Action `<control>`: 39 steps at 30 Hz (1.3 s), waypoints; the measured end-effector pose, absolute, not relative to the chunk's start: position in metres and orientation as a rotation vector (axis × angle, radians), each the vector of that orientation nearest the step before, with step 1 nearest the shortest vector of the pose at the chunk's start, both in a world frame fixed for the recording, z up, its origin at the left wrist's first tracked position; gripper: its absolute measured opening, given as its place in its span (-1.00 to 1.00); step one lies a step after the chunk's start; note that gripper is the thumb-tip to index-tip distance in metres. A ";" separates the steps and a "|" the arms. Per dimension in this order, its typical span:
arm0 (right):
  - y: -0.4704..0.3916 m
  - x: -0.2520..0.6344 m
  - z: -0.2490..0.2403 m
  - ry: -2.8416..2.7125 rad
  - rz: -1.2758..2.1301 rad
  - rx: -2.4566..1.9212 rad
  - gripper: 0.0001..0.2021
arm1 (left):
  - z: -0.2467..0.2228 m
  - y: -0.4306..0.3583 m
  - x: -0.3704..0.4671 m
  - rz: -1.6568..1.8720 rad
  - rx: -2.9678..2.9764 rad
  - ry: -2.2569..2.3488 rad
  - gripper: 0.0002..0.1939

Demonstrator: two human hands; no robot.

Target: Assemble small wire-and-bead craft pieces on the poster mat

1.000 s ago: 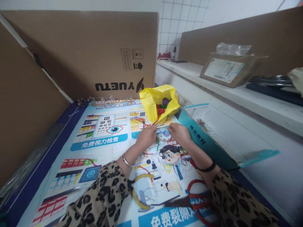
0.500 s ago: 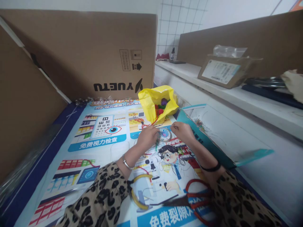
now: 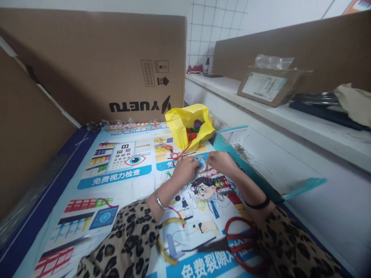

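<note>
Near the middle of the printed sheet lies a small round dish (image 3: 202, 163) with a bluish inside. My left hand (image 3: 185, 170) has its fingers curled together at the dish's left side, the tips reaching over its rim. Whatever they pinch is hidden. Just right of the dish, my right hand (image 3: 222, 163) is closed in a pinch on something too small to make out. Behind my hands stands an open yellow bag (image 3: 178, 125) with red, green and purple balls of yarn inside. Red cord (image 3: 174, 155) trails from the bag beside my left hand.
Red-handled scissors (image 3: 239, 237) lie by my right forearm, a yellow-handled tool (image 3: 166, 259) by my left sleeve. A teal-edged box (image 3: 278, 170) holding thread scraps stands right. Cardboard (image 3: 139, 46) walls the back; a small carton (image 3: 263, 87) sits on the white ledge (image 3: 304, 123).
My left hand has moved its fingers onto the dish from just beside it. A green strand formerly under that hand now shows to its left. The view has shifted slightly; my right hand stays pinched.
</note>
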State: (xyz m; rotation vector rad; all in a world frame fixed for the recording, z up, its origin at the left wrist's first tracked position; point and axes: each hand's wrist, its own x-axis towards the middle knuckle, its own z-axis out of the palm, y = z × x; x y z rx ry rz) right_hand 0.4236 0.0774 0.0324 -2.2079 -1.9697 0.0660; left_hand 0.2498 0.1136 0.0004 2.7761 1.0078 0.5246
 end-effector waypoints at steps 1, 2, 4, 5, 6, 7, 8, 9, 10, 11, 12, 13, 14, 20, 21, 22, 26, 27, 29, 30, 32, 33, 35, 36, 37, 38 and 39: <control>0.077 0.423 0.032 -1.973 0.066 -2.213 -0.84 | 0.001 0.114 0.250 0.521 2.782 0.989 -0.73; 0.077 0.423 0.033 -1.975 0.067 -2.215 -0.84 | 0.002 0.114 0.249 0.523 2.787 0.974 -0.74; 0.076 0.423 0.033 -1.978 0.068 -2.211 -0.85 | 0.002 0.115 0.248 0.547 2.789 0.968 -0.75; 0.076 0.423 0.034 -1.977 0.069 -2.208 -0.85 | 0.003 0.116 0.246 0.566 2.786 0.974 -0.75; 0.076 0.422 0.034 -1.976 0.072 -2.204 -0.86 | 0.003 0.117 0.245 0.587 2.781 0.984 -0.74; 0.076 0.422 0.034 -1.973 0.076 -2.199 -0.86 | 0.004 0.119 0.242 0.611 2.775 0.997 -0.73; 0.076 0.422 0.035 -1.971 0.082 -2.193 -0.86 | 0.006 0.120 0.240 0.628 2.773 1.007 -0.73; 0.075 0.422 0.035 -1.968 0.091 -2.188 -0.85 | 0.008 0.122 0.236 0.635 2.777 1.012 -0.72; 0.075 0.422 0.036 -1.965 0.102 -2.182 -0.85 | 0.010 0.125 0.233 0.633 2.786 1.016 -0.73; 0.075 0.422 0.036 -1.964 0.118 -2.172 -0.85 | 0.014 0.127 0.228 0.622 2.798 1.020 -0.74; 0.075 0.422 0.037 -1.964 0.137 -2.159 -0.85 | 0.017 0.130 0.224 0.603 2.812 1.024 -0.75; 0.075 0.422 0.037 -1.970 0.162 -2.139 -0.85 | 0.021 0.134 0.219 0.584 2.823 1.031 -0.76; 0.075 0.421 0.038 -1.979 0.192 -2.113 -0.84 | 0.024 0.138 0.214 0.568 2.830 1.037 -0.76; 0.072 0.414 0.036 -2.045 0.418 -1.926 -0.87 | 0.036 0.159 0.187 0.516 2.829 1.053 -0.77; 0.072 0.412 0.034 -2.053 0.443 -1.905 -0.87 | 0.036 0.160 0.184 0.481 2.820 1.034 -0.78; 0.072 0.410 0.033 -2.059 0.459 -1.890 -0.87 | 0.036 0.161 0.182 0.440 2.809 1.013 -0.78; 0.073 0.405 0.026 -2.057 0.446 -1.873 -0.87 | 0.032 0.162 0.177 0.310 2.764 0.946 -0.79; 0.073 0.405 0.025 -2.043 0.428 -1.882 -0.87 | 0.032 0.161 0.177 0.281 2.755 0.930 -0.80; 0.074 0.406 0.024 -2.002 0.388 -1.905 -0.86 | 0.032 0.161 0.176 0.209 2.739 0.904 -0.79; 0.074 0.407 0.024 -1.982 0.375 -1.914 -0.85 | 0.033 0.161 0.175 0.173 2.732 0.905 -0.79; 0.074 0.407 0.024 -1.964 0.377 -1.917 -0.84 | 0.037 0.160 0.176 0.130 2.731 0.950 -0.77; 0.074 0.407 0.024 -1.968 0.391 -1.908 -0.84 | 0.039 0.158 0.177 0.123 2.738 0.983 -0.77; 0.073 0.404 0.024 -1.992 0.424 -1.889 -0.84 | 0.044 0.152 0.181 0.135 2.762 1.021 -0.77; 0.073 0.402 0.023 -2.004 0.431 -1.885 -0.85 | 0.046 0.149 0.184 0.145 2.775 1.009 -0.77; 0.073 0.400 0.023 -2.012 0.426 -1.888 -0.85 | 0.048 0.144 0.187 0.151 2.787 0.980 -0.77; 0.073 0.398 0.022 -2.014 0.410 -1.898 -0.84 | 0.048 0.140 0.190 0.158 2.794 0.947 -0.78; 0.073 0.397 0.022 -2.010 0.387 -1.914 -0.84 | 0.047 0.137 0.194 0.164 2.797 0.921 -0.78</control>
